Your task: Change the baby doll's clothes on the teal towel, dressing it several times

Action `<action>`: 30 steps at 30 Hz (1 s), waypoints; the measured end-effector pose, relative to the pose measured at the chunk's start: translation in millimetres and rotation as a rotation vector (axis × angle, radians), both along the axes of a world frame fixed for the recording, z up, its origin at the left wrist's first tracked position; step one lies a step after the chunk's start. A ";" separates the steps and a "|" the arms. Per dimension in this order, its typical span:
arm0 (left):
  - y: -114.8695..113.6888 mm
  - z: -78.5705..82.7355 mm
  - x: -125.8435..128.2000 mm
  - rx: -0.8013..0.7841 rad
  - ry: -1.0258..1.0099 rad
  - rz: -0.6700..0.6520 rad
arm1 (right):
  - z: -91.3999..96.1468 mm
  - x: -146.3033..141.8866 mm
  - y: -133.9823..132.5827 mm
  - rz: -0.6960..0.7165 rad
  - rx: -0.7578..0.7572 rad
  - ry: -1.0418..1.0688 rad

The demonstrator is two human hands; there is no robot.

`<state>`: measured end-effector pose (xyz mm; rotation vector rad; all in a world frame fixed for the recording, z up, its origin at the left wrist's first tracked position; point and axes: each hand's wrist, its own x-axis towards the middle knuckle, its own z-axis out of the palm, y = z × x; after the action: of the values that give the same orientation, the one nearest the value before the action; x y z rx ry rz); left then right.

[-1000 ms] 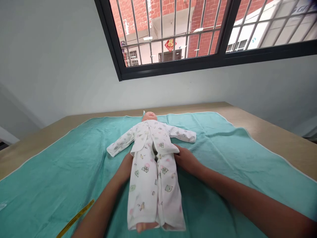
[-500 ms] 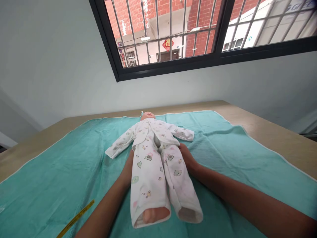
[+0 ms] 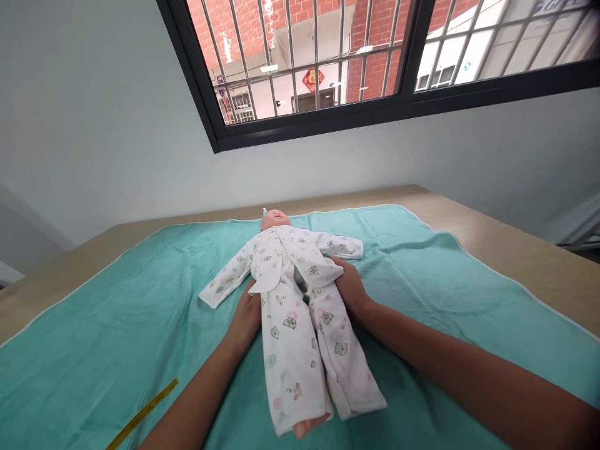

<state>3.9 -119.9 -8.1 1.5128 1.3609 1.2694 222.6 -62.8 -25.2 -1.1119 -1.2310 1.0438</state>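
Grip: left hand [image 3: 247, 314] and right hand [image 3: 349, 286] grasp the trousers [image 3: 291, 359] at either hip, fingertips hidden | Place: on the doll [image 3: 275, 219], head toward the tabletop's [image 3: 487, 240] far edge | Handling: even tension both sides seems best, jacket hem [image 3: 267, 283] kept free

All we really get to see is bare skin: left forearm [image 3: 197, 387] and right forearm [image 3: 450, 359] are both pretty slim and smooth, narrowing down to bare wrists. We can see more of the right one's length, fwiw. Left hand [image 3: 246, 317] and right hand [image 3: 349, 289] are bare too, though most of the fingers are hidden from us.
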 end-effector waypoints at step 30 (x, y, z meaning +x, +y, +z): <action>1.8 4.0 -11.1 -0.069 0.168 0.025 | 0.6 1.7 5.3 0.381 0.045 -0.290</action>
<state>-7.2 -118.1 -4.1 1.5876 1.5191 1.1187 224.3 -57.5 -24.6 -1.0410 -1.7393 1.1553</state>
